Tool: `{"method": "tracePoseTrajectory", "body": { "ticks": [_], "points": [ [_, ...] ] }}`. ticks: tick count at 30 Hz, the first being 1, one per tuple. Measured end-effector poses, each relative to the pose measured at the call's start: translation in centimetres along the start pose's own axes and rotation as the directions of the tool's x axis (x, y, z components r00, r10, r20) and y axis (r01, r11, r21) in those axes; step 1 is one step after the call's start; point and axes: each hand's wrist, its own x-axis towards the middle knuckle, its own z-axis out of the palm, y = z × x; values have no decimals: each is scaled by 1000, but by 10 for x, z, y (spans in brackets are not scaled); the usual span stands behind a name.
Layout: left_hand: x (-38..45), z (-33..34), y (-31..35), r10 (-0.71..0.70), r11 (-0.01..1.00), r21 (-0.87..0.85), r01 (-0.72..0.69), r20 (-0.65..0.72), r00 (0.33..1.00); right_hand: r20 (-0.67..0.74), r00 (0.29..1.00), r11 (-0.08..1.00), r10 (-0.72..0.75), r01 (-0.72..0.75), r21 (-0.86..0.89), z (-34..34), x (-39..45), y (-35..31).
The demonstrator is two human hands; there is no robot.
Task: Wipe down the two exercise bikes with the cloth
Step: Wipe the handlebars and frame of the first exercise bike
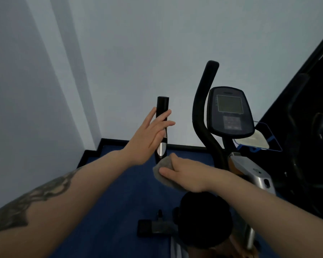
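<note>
We are seeing only part of the second, black exercise bike, since the frame's right edge is cutting it off. The grey-screened black console is showing blurred buttons whose markings we cannot read. Our right hand is covering much of the crumpled grey cloth, and cloth and hand are together hiding the lower end of the straight black handlebar grip. Our left hand is hiding part of that grip's middle.
</note>
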Motion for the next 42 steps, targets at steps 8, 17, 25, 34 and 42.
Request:
{"method": "tracePoseTrajectory", "body": {
  "ticks": [8,17,25,34,42],
  "points": [
    [1,-7,13,-21,989,149,18,21,1000,18,990,990,-142,142,-21,-8,-21,18],
    [5,31,52,-279,960,-77,268,-241,930,-2,996,996,-86,86,-29,-5,-18,7],
    [3,32,59,-304,947,38,319,-216,928,-284,948,935,-144,225,276,-30,-83,39],
    [9,58,101,-260,962,37,271,-175,950,-601,753,929,268,-36,368,-22,-88,79],
    [5,64,101,-237,925,269,268,-144,961,-704,679,954,207,19,299,42,-89,79]
  ]
}}
